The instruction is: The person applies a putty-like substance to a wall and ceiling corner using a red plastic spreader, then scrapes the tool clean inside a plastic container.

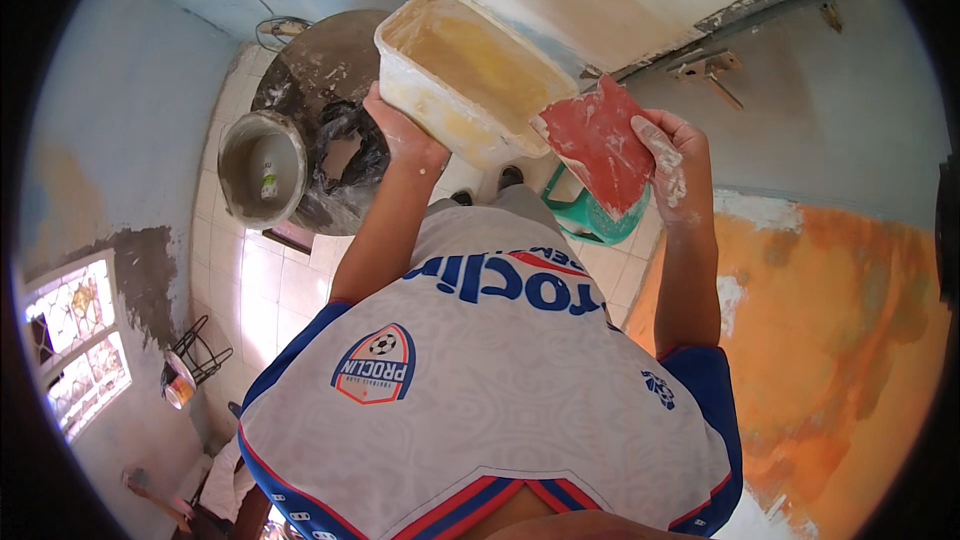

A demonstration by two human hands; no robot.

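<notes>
My left hand [405,135] grips the lower left end of a white rectangular plastic container [445,110], raised in front of me, with yellowish residue inside. My right hand [675,160] is closed on a flat red sheet-like spreader [600,145] smeared with white material, its thumb crusted with the same white. The spreader's left edge is at the container's right corner; I cannot tell whether they touch.
A dark round surface [300,60] bears black plastic and a grey bucket [230,175]. A green plastic stool [585,220] stands by my feet on the tiled floor [255,300]. Patchy painted walls [800,360] surround me, with a barred window [80,340] at the left.
</notes>
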